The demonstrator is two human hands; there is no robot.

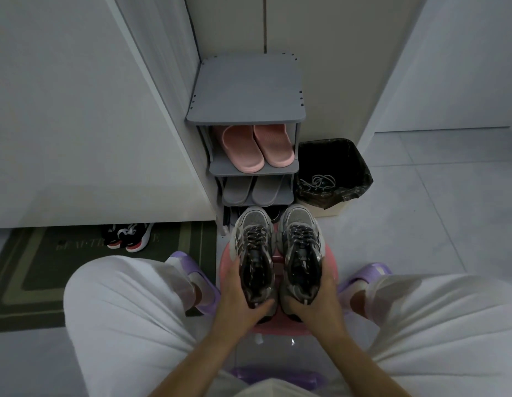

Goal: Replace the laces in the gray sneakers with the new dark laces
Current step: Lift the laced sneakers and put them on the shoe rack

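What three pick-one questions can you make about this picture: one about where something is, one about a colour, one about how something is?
1. Where is the tangle of pale laces?
A. On a chair
B. In the black-lined waste bin
C. In a drawer

2. What colour are the rubber slippers on the upper shelf of the grey plastic shoe rack?
A. Pink
B. Yellow
C. Green

3. How are the two gray mesh sneakers right now?
A. Without any laces
B. Threaded with dark laces
C. Threaded with red laces

Answers:
1 B, the tangle lies inside the bin's black bag.
2 A, both slippers on that shelf are pink.
3 B, dark laces criss-cross both tongues.
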